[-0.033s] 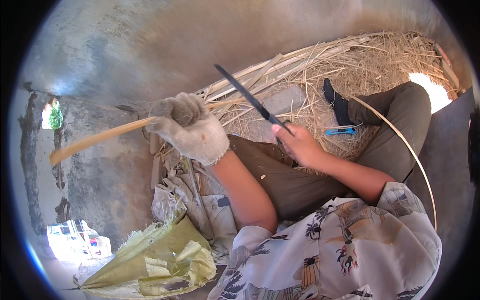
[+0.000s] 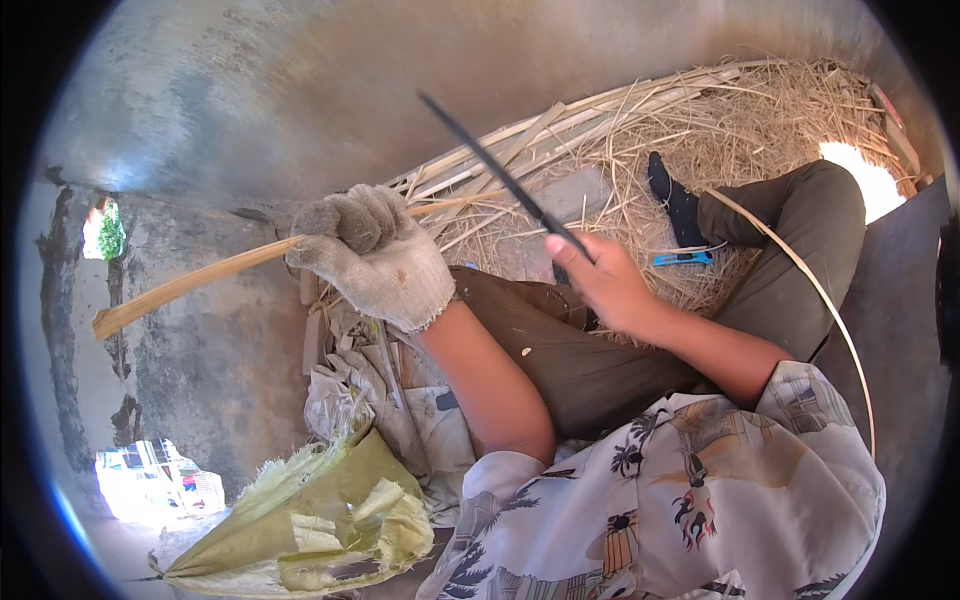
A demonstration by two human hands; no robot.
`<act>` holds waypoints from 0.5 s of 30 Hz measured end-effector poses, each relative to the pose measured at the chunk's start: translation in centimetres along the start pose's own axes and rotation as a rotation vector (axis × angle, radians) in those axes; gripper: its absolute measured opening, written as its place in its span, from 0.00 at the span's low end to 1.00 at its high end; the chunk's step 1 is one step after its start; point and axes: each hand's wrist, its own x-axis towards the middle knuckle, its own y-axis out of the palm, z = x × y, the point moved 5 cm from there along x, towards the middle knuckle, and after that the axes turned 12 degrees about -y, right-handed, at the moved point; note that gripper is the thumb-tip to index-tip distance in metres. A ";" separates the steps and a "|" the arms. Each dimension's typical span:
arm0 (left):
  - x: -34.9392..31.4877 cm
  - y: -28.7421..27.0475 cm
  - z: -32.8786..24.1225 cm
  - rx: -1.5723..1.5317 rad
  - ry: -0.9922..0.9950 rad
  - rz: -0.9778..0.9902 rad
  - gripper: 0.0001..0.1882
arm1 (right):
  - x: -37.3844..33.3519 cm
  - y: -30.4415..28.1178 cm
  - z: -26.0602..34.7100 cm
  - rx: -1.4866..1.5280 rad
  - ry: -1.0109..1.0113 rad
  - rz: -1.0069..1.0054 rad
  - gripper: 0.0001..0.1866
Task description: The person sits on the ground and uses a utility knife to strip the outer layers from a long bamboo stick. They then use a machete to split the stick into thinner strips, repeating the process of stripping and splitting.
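A light-coloured, work-soiled knit glove covers my left hand (image 2: 375, 255), whose fingers are closed round a flat bamboo strip (image 2: 190, 288). The strip's wide end sticks out to the left, and a thinner part comes out of the fist on the right. My bare right hand (image 2: 605, 285) grips a long dark-bladed knife (image 2: 490, 165), its tip raised up and left. Most of the handle is hidden by the fingers. Between the blade and the glove there is a gap. A long thin strip (image 2: 815, 285) curves over my bent leg at the right.
Shavings and thin strips (image 2: 750, 110) cover the floor ahead, with a flat grey block (image 2: 575, 200) among them. By my socked foot (image 2: 680, 205) lies a blue cutter (image 2: 683, 259). A frayed yellow-green sack (image 2: 310, 520) is at lower left. A stained wall (image 2: 330, 90) curves across the far side.
The knife's tip has swung slightly up and left, and my right hand has shifted a little to the right. My left hand and the bamboo strip have moved slightly left.
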 end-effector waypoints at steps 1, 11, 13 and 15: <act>-0.1 0.4 0.1 -0.008 -0.005 -0.017 0.29 | -0.3 -0.2 1.4 0.032 -0.131 -0.079 0.23; -0.4 2.4 0.5 -0.055 0.019 -0.018 0.25 | -0.6 0.2 2.8 -0.017 -0.172 -0.201 0.25; -0.4 3.1 0.7 -0.012 0.018 -0.037 0.25 | -1.5 0.0 -0.2 0.022 -0.394 -0.271 0.26; -0.4 3.4 0.1 0.044 0.001 -0.068 0.27 | -1.0 0.3 -3.2 -0.046 -0.324 -0.207 0.25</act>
